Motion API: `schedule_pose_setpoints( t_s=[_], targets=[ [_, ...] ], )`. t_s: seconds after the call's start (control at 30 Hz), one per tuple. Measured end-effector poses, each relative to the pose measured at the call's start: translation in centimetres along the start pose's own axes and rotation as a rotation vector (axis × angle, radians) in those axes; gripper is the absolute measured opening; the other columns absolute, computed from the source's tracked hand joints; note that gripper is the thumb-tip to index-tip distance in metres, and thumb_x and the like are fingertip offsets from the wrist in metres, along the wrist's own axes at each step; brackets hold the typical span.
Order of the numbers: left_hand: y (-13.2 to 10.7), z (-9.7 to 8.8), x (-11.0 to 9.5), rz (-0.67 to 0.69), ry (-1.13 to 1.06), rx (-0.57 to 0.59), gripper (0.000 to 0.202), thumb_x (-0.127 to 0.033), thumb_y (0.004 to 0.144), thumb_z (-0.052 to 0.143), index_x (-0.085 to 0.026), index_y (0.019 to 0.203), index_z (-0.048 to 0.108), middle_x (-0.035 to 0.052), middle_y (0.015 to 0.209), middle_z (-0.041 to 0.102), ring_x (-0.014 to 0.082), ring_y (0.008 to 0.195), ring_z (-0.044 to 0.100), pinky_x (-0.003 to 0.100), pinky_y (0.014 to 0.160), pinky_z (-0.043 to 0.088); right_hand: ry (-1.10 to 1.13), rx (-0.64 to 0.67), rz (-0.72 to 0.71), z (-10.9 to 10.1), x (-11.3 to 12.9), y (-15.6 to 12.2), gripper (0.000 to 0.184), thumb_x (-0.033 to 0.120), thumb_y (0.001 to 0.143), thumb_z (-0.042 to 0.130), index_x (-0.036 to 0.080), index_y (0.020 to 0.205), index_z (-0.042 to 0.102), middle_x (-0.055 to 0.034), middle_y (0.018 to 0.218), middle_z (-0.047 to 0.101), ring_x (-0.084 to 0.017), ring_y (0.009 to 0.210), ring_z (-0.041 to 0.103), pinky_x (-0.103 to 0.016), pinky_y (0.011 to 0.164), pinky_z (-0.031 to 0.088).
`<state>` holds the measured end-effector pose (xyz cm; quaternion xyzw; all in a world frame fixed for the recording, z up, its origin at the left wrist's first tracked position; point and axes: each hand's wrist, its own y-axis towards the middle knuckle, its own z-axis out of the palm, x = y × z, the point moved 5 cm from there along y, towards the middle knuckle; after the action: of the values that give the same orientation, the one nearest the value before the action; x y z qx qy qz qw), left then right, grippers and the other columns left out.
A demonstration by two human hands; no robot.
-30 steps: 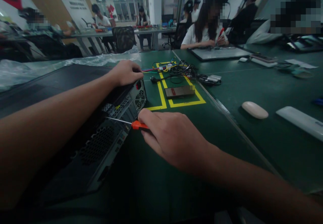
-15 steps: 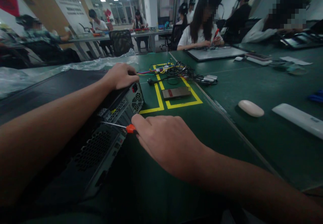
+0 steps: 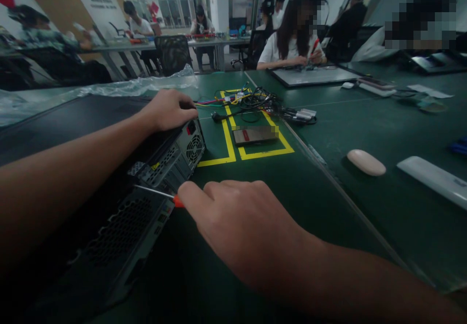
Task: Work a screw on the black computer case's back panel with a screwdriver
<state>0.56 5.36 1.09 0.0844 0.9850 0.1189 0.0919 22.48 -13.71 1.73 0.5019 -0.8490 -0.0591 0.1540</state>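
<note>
Your right hand (image 3: 233,222) grips a screwdriver (image 3: 160,193) pointing longways left, toward the computer (image 3: 175,154); your bent left hand (image 3: 168,110) rests on top, grip hidden.

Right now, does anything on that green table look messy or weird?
A little messy, yes: the cables lie in a tangle across the yellow tape, and a black plug pokes out toward the computer case. The clear plastic sheet behind the case is crumpled. I can't see anything spilled or broken.
</note>
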Motion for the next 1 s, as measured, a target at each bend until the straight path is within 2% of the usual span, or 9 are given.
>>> schedule_pose_setpoints(
  t_s=[0.17,0.37,0.5,0.67,0.83,1.0],
  targets=[
    [-0.04,-0.12,-0.20,-0.023,0.004,0.042,0.050,-0.050,0.085,0.062,-0.022,0.116,0.091,0.0133,0.115,0.085,0.0384,0.111,0.074,0.047,0.100,0.056,0.034,0.102,0.010,-0.11,-0.09,-0.01,0.006,0.021,0.110,0.059,0.021,0.112,0.065,-0.0019,0.088,0.078,-0.017,0.062,0.061,-0.034,0.050,0.022],
    [0.15,-0.10,-0.12,-0.015,0.018,0.036,0.051,-0.050,0.085,0.060,-0.022,0.114,0.090,0.0130,0.115,0.085,0.0378,0.110,0.073,0.046,0.099,0.057,0.004,0.048,-0.013,-0.13,0.12,-0.14,0.012,0.020,0.111,0.056,0.020,0.114,0.068,-0.0019,0.083,0.076,-0.019,0.063,0.061,-0.035,0.051,0.022],
    [0.15,-0.01,-0.05,0.016,0.033,0.033,0.051,-0.048,0.085,0.058,-0.020,0.114,0.089,0.0141,0.116,0.085,0.0374,0.111,0.074,0.046,0.101,0.056,-0.015,0.018,0.000,0.03,0.10,-0.24,0.013,0.017,0.110,0.056,0.021,0.107,0.067,0.0000,0.078,0.071,-0.018,0.061,0.059,-0.033,0.050,0.023],
    [0.27,-0.03,-0.03,0.029,0.028,0.013,0.052,-0.049,0.084,0.057,-0.018,0.112,0.089,0.0162,0.113,0.085,0.0376,0.109,0.074,0.045,0.100,0.054,0.004,0.046,0.034,0.01,0.36,-0.03,0.017,0.019,0.113,0.049,0.021,0.111,0.066,-0.0011,0.080,0.073,-0.018,0.061,0.058,-0.032,0.050,0.023],
    [0.57,-0.04,-0.05,0.011,0.029,0.047,0.055,-0.052,0.083,0.055,-0.020,0.112,0.088,0.0140,0.114,0.084,0.0350,0.111,0.073,0.040,0.098,0.054,0.005,0.112,0.094,-0.01,0.25,0.29,0.015,0.017,0.112,0.049,0.020,0.116,0.063,-0.0019,0.082,0.075,-0.017,0.060,0.060,-0.032,0.049,0.023],
    [0.45,-0.16,-0.38,0.022,0.049,0.039,0.052,-0.050,0.083,0.056,-0.018,0.108,0.088,0.0139,0.110,0.084,0.0345,0.104,0.073,0.041,0.095,0.054,0.002,0.084,0.045,0.09,0.12,0.31,0.011,0.015,0.110,0.053,0.020,0.114,0.062,-0.0019,0.083,0.076,-0.020,0.062,0.064,-0.033,0.050,0.024]
  ],
)
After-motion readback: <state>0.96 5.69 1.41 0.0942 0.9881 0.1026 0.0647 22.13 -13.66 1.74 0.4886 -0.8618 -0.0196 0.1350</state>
